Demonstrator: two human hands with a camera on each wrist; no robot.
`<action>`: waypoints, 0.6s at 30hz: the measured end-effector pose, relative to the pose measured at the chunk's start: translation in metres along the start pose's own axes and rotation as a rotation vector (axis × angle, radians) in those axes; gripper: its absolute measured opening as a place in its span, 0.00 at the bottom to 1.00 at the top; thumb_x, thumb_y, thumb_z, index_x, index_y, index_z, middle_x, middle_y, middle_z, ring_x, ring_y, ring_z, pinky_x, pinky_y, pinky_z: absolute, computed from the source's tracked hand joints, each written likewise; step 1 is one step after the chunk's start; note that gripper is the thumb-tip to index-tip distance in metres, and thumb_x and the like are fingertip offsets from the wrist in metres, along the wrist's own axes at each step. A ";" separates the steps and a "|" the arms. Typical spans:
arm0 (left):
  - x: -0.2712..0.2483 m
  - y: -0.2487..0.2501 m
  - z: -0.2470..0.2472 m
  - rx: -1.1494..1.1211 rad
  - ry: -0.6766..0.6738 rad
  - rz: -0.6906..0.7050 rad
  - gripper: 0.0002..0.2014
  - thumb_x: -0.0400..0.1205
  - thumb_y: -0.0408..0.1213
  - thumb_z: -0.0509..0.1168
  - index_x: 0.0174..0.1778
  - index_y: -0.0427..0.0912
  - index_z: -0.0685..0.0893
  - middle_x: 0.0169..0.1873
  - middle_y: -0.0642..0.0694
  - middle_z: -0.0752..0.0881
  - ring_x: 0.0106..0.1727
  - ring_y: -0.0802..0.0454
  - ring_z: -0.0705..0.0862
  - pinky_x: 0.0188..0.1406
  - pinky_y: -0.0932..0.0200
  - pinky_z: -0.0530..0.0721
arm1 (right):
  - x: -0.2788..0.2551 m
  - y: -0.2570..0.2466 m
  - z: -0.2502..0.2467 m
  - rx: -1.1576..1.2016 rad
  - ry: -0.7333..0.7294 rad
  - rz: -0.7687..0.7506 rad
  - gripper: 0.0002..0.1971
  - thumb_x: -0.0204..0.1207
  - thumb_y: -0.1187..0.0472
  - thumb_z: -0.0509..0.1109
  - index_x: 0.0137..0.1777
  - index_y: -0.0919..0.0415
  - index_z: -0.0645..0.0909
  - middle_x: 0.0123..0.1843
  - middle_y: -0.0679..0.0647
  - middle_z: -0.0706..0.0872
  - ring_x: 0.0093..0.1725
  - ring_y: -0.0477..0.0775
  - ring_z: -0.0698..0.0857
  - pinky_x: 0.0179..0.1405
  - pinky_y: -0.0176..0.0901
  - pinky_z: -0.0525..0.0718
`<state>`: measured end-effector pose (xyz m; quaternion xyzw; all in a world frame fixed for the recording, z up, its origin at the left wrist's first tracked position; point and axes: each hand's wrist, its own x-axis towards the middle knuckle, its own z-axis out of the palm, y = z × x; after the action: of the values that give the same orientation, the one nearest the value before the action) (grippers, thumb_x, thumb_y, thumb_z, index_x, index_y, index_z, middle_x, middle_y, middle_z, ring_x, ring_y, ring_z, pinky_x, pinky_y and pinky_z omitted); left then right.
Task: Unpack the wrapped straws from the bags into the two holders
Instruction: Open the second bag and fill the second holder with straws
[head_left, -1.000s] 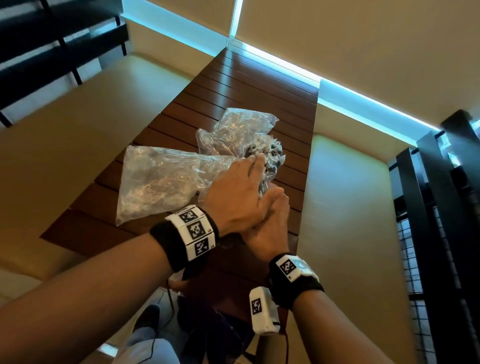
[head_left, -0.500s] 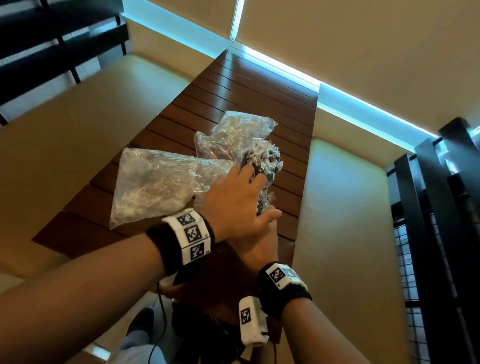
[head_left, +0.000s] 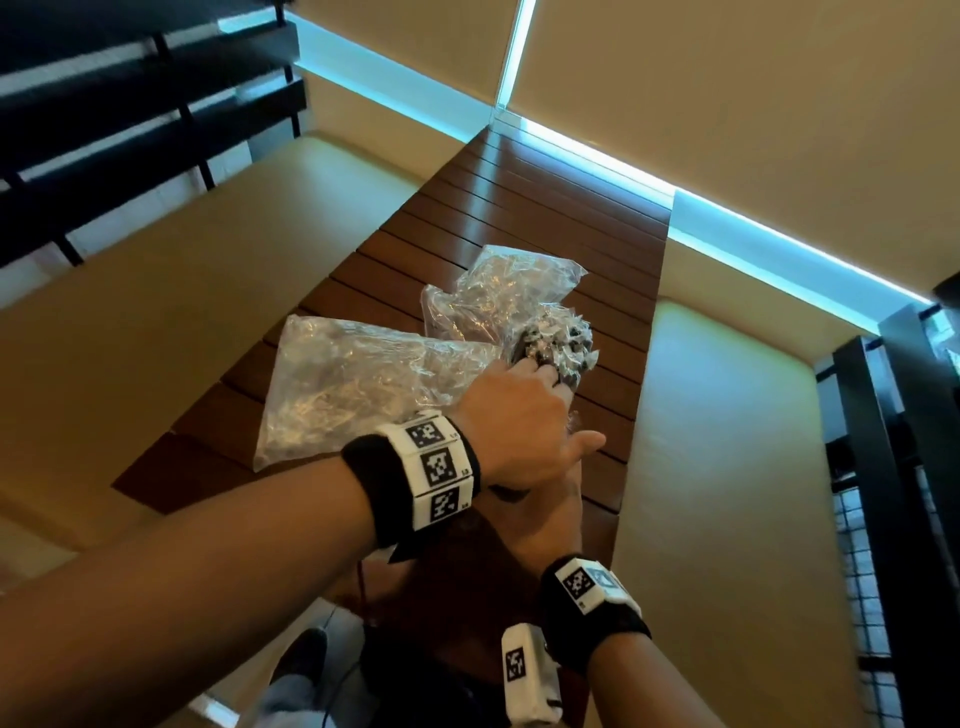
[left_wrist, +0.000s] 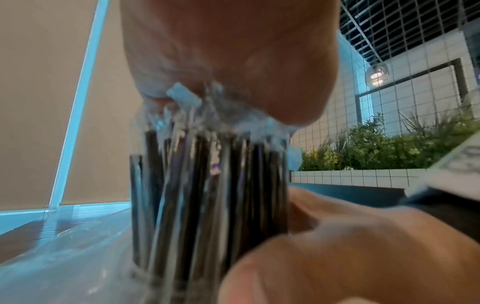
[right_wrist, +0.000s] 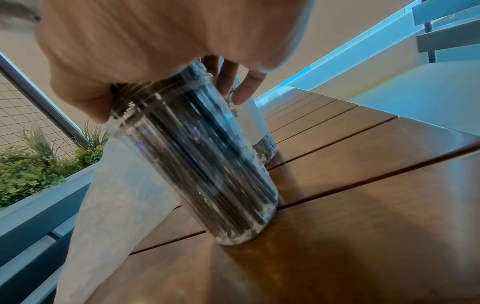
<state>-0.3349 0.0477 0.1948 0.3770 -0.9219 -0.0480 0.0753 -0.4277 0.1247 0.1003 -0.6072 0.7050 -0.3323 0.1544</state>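
Note:
A clear round holder (right_wrist: 207, 164) packed with dark wrapped straws (left_wrist: 207, 195) stands slightly tilted on the slatted wooden table (head_left: 519, 208). My left hand (head_left: 514, 421) lies over its top, with the palm (left_wrist: 233, 61) pressing on the wrapper ends. Under it, my right hand (head_left: 550, 514) grips the holder near its rim and is largely hidden in the head view. Just beyond stands a second holder (right_wrist: 259, 127), its straw tops (head_left: 561, 345) showing past my left fingers. Two crumpled clear bags lie on the table, one near left (head_left: 353, 384) and one farther back (head_left: 498, 296).
Beige cushioned benches run along both sides of the table, left (head_left: 182, 291) and right (head_left: 727, 441). A black railing with wire mesh (head_left: 883, 467) stands at the far right, and planter greenery (right_wrist: 31, 168) lies beyond it. The table's near edge is close to my body.
My left hand has slid forward over the straw tops and its fingers now bend down toward the far holder. The right hand stays beneath it on the holder.

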 end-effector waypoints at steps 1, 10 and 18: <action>-0.003 0.001 0.004 0.014 0.015 0.013 0.33 0.84 0.66 0.46 0.59 0.43 0.84 0.57 0.44 0.84 0.59 0.45 0.81 0.58 0.46 0.77 | 0.001 -0.001 -0.002 -0.040 -0.031 0.000 0.32 0.60 0.33 0.70 0.59 0.53 0.81 0.57 0.52 0.81 0.55 0.51 0.78 0.47 0.33 0.73; -0.012 0.008 0.018 0.023 0.071 0.038 0.22 0.85 0.56 0.50 0.48 0.46 0.83 0.47 0.47 0.85 0.47 0.47 0.81 0.55 0.44 0.74 | 0.004 -0.015 -0.009 -0.208 0.131 -0.142 0.22 0.62 0.54 0.85 0.48 0.58 0.78 0.42 0.48 0.77 0.40 0.52 0.78 0.37 0.56 0.89; -0.012 0.010 0.018 0.042 0.155 0.099 0.21 0.82 0.60 0.53 0.48 0.46 0.82 0.45 0.46 0.83 0.46 0.46 0.79 0.52 0.44 0.73 | 0.002 -0.016 -0.008 -0.183 0.059 -0.047 0.18 0.73 0.51 0.74 0.60 0.55 0.77 0.52 0.55 0.83 0.51 0.57 0.82 0.51 0.55 0.86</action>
<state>-0.3361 0.0636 0.1775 0.3349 -0.9317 0.0046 0.1410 -0.4208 0.1248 0.1175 -0.6251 0.7221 -0.2881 0.0695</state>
